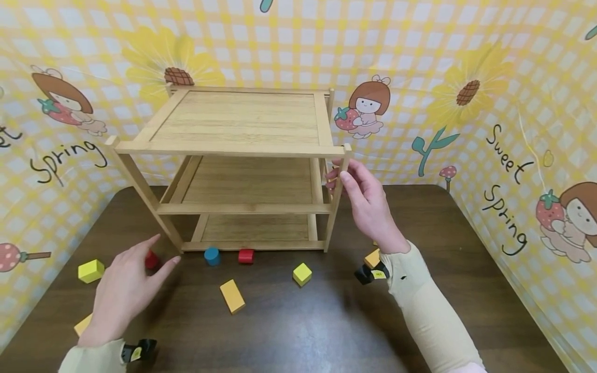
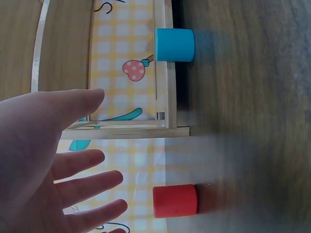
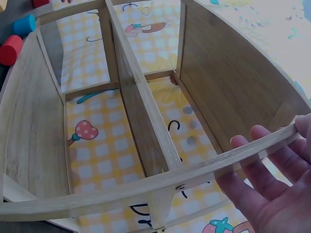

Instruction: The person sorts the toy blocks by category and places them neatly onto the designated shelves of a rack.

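Observation:
A three-tier wooden shelf [image 1: 233, 124] stands on the dark table. My right hand [image 1: 370, 202] holds its front right post [image 3: 209, 167], thumb at the front and fingers reaching behind. My left hand [image 1: 126, 285] is held with fingers apart, near the foot of the front left post [image 1: 146, 191], and has nothing in its grasp. Partly hidden behind that hand in the head view is a red cylinder [image 2: 175, 201], which shows fully in the left wrist view. A blue cylinder [image 1: 212, 256] and a red block [image 1: 246, 256] sit by the bottom front rail.
In front of the shelf lie a yellow cube [image 1: 302, 274] and an orange rectangular block [image 1: 232, 296]. Another yellow block [image 1: 90, 271] and an orange one [image 1: 83, 325] are at far left. Beside my right wrist is an orange block [image 1: 372, 258]. Patterned cloth [image 1: 466, 62] encloses the table.

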The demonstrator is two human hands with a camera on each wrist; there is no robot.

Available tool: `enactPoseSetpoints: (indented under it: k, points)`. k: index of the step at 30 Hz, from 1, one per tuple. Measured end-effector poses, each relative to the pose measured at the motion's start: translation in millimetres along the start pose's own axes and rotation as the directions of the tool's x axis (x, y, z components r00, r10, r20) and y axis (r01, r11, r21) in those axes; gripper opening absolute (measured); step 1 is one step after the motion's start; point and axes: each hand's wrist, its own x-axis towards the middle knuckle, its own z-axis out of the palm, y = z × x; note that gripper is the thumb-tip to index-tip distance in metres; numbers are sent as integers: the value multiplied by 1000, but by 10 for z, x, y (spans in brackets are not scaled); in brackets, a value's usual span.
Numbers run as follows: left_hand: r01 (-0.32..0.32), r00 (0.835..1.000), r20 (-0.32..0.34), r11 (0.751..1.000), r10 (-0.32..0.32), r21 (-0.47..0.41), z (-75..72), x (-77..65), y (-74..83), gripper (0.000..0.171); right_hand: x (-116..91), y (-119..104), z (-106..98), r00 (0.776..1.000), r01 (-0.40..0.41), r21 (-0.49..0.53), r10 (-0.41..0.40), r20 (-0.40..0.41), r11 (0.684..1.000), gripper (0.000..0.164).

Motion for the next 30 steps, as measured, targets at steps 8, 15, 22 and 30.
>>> enactPoseSetpoints:
  k: [8,15,22,30]
  points:
    - [13,1000,17,1000,-13,7,50,9,-41,76,-13,-9,-29,1000,-14,-24,15,25,1000,30]
    - [21,999,26,1000,-21,19,54,8,-106,75,6,28,-37,999,-6,23,5,52,1000,29]
    - [26,999,20,1000,-26,15,72,7,-154,75,15,48,-29,998,7,46,-9,59,999,28]
    - [47,999,23,999,-48,18,113,33,-222,72,8,62,-26,999,-3,52,0,50,999,28]
